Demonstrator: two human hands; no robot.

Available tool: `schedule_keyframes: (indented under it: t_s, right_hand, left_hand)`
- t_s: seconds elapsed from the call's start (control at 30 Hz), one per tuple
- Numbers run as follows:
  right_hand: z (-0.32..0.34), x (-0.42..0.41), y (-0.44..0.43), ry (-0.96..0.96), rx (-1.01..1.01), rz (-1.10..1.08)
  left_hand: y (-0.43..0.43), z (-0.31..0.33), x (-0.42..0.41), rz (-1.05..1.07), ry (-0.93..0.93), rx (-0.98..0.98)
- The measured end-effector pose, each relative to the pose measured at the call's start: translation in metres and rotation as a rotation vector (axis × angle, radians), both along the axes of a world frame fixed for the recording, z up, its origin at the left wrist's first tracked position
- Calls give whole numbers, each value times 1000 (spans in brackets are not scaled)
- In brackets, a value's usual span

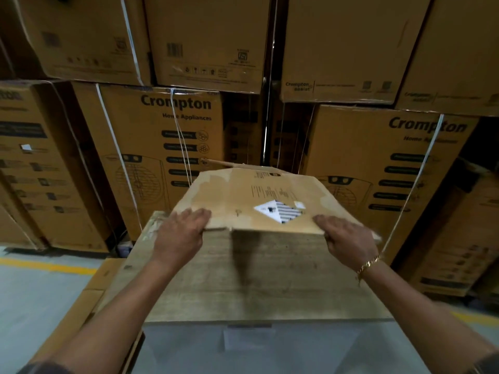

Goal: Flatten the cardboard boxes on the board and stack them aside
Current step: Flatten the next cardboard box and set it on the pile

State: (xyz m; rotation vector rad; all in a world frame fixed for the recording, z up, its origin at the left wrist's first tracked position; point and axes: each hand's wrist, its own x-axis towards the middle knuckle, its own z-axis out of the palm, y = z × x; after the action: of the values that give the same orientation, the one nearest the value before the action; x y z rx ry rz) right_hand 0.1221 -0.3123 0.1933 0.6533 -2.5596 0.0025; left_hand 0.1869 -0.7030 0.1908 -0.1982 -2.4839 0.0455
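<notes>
Holding flat box at board's far edge

Flattened cardboard box (259, 201) sat above the far edge of the wooden board (256, 279), its near edge raised and a shadow under it. Left hand (179, 230) pinched the box's near-left edge, fingers on top. Right hand (348, 236), gold bracelet (368, 265) on its wrist, gripped the near-right corner, fingers curled over it. Printed label faced up. Strapped Crompton cartons (172, 147) stood stacked beyond the board. Loose cardboard sheets (89, 298) lay beside its left edge on the floor.
</notes>
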Motion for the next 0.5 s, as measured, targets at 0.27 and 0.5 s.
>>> schedule_keyframes:
  t_s: [0.27,0.5]
  right_hand:
    - [-180,30,29,-517,355,70]
    - [-257,44,45,-923,367,74]
  left_hand:
    - [13,-195,44,-1,-608,-229]
    - [45,-257,72,185,-1108,-46]
